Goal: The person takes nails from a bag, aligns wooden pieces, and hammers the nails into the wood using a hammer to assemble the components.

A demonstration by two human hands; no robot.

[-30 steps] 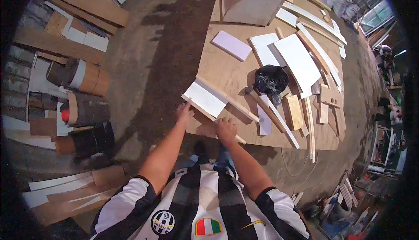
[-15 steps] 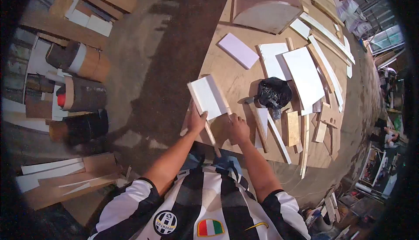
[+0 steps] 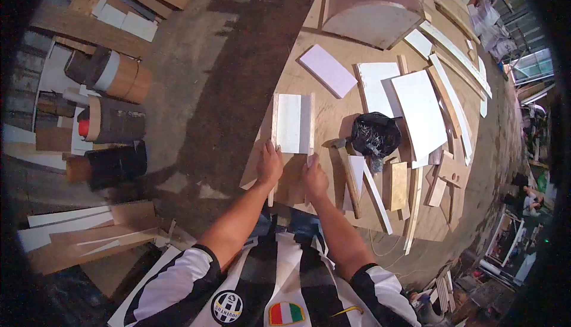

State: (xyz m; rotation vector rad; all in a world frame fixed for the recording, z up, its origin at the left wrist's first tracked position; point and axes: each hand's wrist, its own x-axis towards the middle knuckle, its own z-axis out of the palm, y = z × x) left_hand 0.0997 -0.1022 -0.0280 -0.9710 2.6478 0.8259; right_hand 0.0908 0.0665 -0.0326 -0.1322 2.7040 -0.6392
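A white board piece (image 3: 289,123) with a wooden strip along each long side lies at the near left part of the plywood table (image 3: 324,110). My left hand (image 3: 270,163) is closed on the left wooden strip (image 3: 275,119), whose lower end sticks out toward me. On the other side, my right hand (image 3: 314,177) is closed around the near end of the right wooden strip (image 3: 311,119). To the right of my hands sits a black plastic bag (image 3: 376,134) filled with nails, and a hammer (image 3: 348,172) lies beside it.
A pale pink block (image 3: 328,71), white panels (image 3: 419,113), a yellowish block (image 3: 398,185) and long wooden strips lie across the table. At the far end stands a large curved box form (image 3: 375,12). Rolls (image 3: 116,119) and boards are stacked on the left.
The white piece with its strips has turned from a slant to nearly straight ahead of me. Both my hands have moved with it, and my right hand now grips the right strip.
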